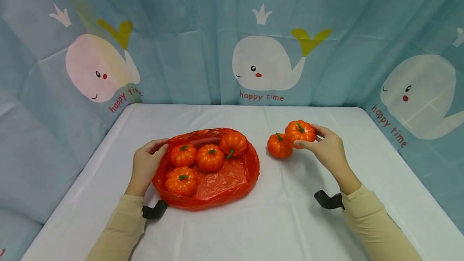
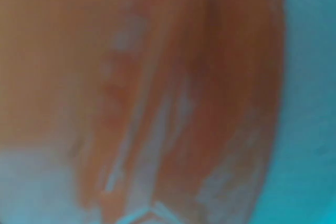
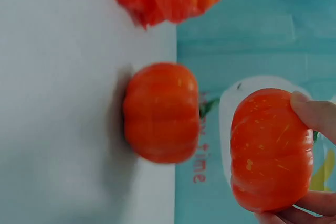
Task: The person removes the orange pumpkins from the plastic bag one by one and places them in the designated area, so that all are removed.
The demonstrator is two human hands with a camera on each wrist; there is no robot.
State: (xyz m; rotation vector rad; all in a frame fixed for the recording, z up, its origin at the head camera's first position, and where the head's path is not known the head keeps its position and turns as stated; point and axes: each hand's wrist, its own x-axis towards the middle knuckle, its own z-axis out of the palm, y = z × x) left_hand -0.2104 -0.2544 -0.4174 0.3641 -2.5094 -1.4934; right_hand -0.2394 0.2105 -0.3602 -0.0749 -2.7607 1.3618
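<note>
A red plastic bag (image 1: 224,176), its rim spread wide, lies on the table with several small orange pumpkins (image 1: 210,158) inside. My left hand (image 1: 146,164) grips the bag's left rim between thumb and fingers. The blurred left wrist view is mostly filled by the bag's red plastic (image 2: 226,77). Above the table, my right hand (image 1: 328,148) holds an orange pumpkin (image 1: 299,130) from its right side, thumb in front and fingers behind. The held pumpkin (image 3: 271,150) shows pale flecks on its underside. Just left of it another pumpkin (image 1: 279,146) sits upright on the table.
A white cloth covers the table (image 1: 261,220). Blue curtains (image 1: 203,63) printed with whales hang behind it and along both sides. A black wrist mount juts inward from each sleeve, the left one (image 1: 155,210) close to the bag's front edge.
</note>
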